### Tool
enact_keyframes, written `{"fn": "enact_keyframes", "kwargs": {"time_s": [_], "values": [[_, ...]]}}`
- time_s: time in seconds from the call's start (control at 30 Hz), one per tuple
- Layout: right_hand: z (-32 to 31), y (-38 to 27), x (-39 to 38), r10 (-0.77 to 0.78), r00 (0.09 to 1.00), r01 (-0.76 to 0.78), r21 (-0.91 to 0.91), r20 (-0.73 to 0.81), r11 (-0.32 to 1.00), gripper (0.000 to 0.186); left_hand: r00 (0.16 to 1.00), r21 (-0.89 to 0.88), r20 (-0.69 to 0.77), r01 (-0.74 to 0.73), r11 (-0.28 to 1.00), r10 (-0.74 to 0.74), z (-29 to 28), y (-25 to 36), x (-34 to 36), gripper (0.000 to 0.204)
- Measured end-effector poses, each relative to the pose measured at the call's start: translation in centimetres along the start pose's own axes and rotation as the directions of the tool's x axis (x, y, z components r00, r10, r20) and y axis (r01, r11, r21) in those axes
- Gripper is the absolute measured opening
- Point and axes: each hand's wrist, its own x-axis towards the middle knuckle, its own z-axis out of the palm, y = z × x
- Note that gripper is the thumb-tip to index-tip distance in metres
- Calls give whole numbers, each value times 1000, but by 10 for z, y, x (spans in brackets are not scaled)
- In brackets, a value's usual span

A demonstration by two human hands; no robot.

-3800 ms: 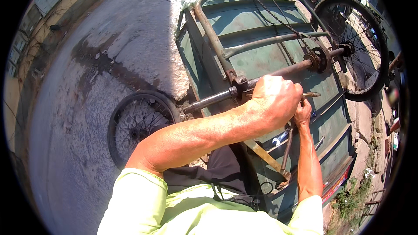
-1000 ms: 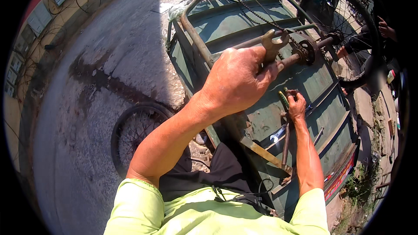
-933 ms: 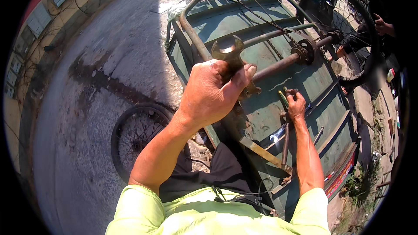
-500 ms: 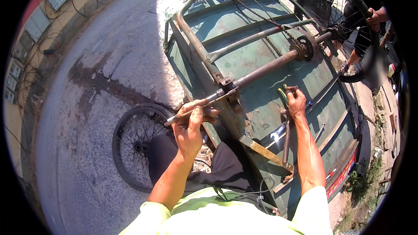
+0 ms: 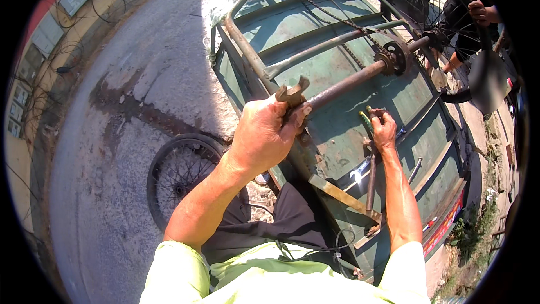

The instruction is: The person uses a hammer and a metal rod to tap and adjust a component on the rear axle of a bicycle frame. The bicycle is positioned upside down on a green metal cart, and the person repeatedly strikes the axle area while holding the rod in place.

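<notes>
Wrench (image 5: 293, 93), left hand (image 5: 264, 133) — partly hiding axle (image 5: 347, 84); chain (image 5: 355, 26) beyond

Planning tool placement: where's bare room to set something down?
Green panel: bare patch between axle and right hand. Road: bare left of the left-hand wheel. Crowded: just below the right hand, where a shiny wrench, brown rod and yellowish strip sit close together.

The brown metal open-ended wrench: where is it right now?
In the head view, the wrench is in the person's left hand, near the picture's centre, with the rusty metal axle showing just to its right.
</notes>
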Motion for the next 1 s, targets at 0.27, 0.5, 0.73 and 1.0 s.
{"fn": "enact_keyframes", "kwargs": {"time_s": [0.27,0.5,0.73,1.0], "values": [[-2,-6,1,15,1000,-16,-32,-22,999,27,838,626,528,-273,731,-139,46,40,97,25],[-4,3,-1,20,999,-21,-31,-30,999,28,940,564,340,-227,794,27,41,29,62,21],[-3,1,0,44,999,-44,-45,-7,998,27,913,586,399,-328,741,88,44,36,74,19],[-7,-4,-1,39,999,-41,-48,-25,998,29,990,-106,22,-135,985,138,-6,40,42,22]]}}
